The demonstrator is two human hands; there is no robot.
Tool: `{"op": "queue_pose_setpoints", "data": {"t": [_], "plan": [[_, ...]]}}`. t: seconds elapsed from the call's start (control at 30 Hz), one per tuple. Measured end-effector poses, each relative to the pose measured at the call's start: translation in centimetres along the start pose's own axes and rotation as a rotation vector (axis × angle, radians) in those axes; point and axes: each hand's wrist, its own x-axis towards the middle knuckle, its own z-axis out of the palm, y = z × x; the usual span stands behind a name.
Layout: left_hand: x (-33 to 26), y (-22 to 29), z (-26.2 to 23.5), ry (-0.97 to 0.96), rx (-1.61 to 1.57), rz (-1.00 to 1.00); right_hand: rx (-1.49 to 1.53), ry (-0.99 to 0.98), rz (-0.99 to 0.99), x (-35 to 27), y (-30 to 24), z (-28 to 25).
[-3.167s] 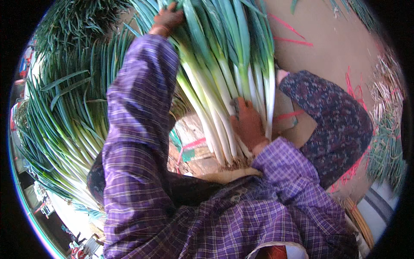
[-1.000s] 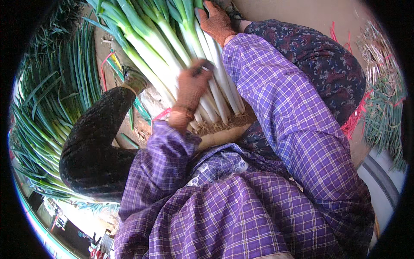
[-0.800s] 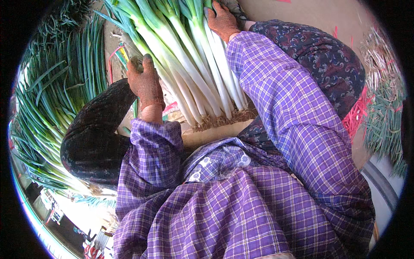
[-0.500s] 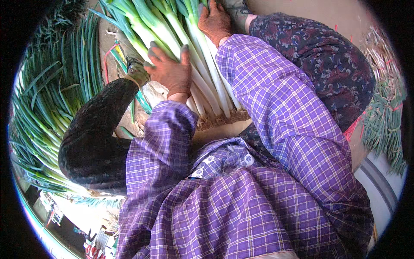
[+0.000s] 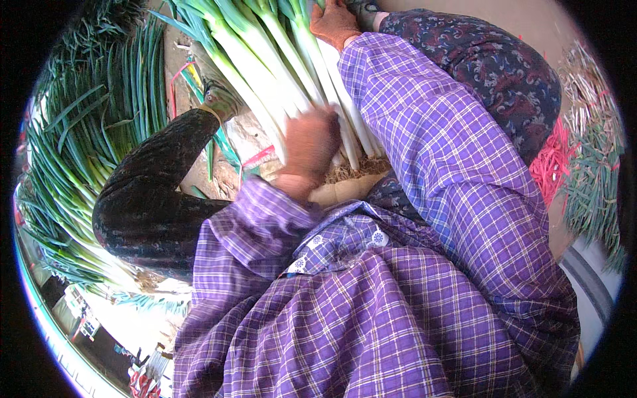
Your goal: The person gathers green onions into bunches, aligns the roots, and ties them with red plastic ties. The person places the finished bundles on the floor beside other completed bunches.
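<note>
Leeks (image 5: 269,69) beneath the left grip (image 5: 312,140)

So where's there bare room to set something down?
Upper right: brown floor between the right trouser leg and the far-right bundles; lower down, pink string clutters that gap. Crowded: the middle, with left hand and right hand at the long stalks, and the left, under the stalk pile.

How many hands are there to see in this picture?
2: the left hand, blurred, over the green onions, and the right hand, higher in the picture, at their right edge.
</note>
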Motion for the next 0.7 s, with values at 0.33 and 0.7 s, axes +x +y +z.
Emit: {"op": "queue_pose_setpoints", "data": {"t": [0.33,0.7], "plan": [[-3.0,4.2,4.4,-0.945,-0.148,0.157,0.042,-0.180,-0.051,-2.0,0.3,-2.1],[-5.6,3.9,5.3,-0.579,-0.255,0.073,0.133,-0.249,-0.147,-1.1,2.2,-2.0]]}}
